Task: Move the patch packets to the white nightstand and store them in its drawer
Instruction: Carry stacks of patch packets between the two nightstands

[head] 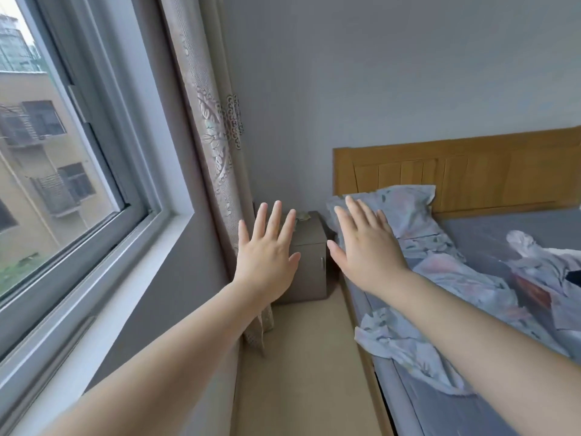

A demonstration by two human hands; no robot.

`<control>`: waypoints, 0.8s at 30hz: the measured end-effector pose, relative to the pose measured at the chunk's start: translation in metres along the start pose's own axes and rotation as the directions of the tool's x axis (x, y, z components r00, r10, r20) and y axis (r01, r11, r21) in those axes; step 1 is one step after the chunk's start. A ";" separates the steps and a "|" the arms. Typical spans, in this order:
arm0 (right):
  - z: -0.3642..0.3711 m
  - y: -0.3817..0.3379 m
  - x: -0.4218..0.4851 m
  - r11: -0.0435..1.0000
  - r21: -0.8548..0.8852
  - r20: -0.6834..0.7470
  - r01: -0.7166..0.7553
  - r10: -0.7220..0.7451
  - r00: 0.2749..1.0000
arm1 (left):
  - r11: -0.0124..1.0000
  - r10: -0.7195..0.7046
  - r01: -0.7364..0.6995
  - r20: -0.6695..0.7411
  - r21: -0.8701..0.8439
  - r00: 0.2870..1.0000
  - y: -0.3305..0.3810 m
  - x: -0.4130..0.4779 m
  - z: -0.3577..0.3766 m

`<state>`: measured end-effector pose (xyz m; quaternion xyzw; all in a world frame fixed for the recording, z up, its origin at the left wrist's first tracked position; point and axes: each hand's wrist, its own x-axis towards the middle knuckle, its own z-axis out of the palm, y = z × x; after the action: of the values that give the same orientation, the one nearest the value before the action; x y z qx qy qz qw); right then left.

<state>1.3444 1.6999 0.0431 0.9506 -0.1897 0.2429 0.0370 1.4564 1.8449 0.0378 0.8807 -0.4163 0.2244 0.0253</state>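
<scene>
Both the left hand (267, 256) and the right hand (367, 250) are reaching forward, empty, fingers straight and spread. The nightstand (311, 250) is standing in the corner between the curtain (217, 152) and the bed (478, 237). Small pale packets (302, 215) are lying on its top, too small to tell which way they point.

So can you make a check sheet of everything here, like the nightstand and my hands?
Surface: nightstand top, partly hidden by the left hand; front shut.
Job's things: small pale thing on the top; cannot tell if it is packets.
Clutter: rumpled sheet and pillow on the bed.
Grips: left hand and right hand both open, fingers spread, holding nothing.
Cables: nothing seen.
Surroundings: window, curtain, headboard, floor.
</scene>
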 end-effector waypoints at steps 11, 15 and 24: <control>0.182 0.030 0.254 0.999 -0.047 0.041 -0.002 0.004 0.999 | 0.997 0.071 -0.071 -0.021 -0.031 0.997 -0.099 0.251 0.180; 0.240 0.055 0.367 0.992 -0.115 0.088 -0.044 0.054 0.995 | 0.993 0.108 -0.108 0.018 -0.042 0.994 -0.132 0.366 0.242; 0.367 0.124 0.551 0.982 -0.157 0.183 -0.108 0.137 0.973 | 0.989 0.120 -0.103 0.165 -0.105 0.979 -0.161 0.574 0.371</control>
<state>1.9080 1.3364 -0.0197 0.9509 -0.2681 0.1367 0.0728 2.0318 1.4496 -0.0333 0.8697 -0.4760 0.1290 0.0192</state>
